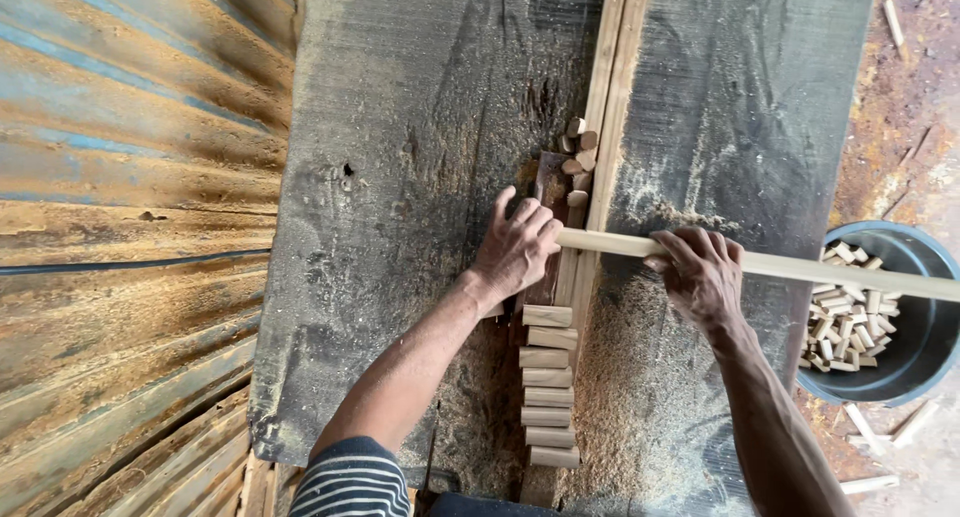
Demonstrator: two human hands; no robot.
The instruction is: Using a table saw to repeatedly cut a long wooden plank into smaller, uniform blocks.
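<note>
On a dark, sawdust-covered wooden workbench [420, 177]: a long pale wooden rod [800, 269] lying crosswise, gripped by both hands. Left hand [515, 249] closed over the rod's end beside the narrow wooden guide rail [612, 97]. Right hand [703, 274] clamped on the rod further along. Below the left hand, a row of short cut wooden blocks [547, 387]. At right, a blue-grey round bucket [925, 327] holding more small wooden pieces [850, 312].

Rusty corrugated metal wall [130, 177], dusty grey workbench [400, 127], reddish dirt floor [905, 107], daylight
</note>
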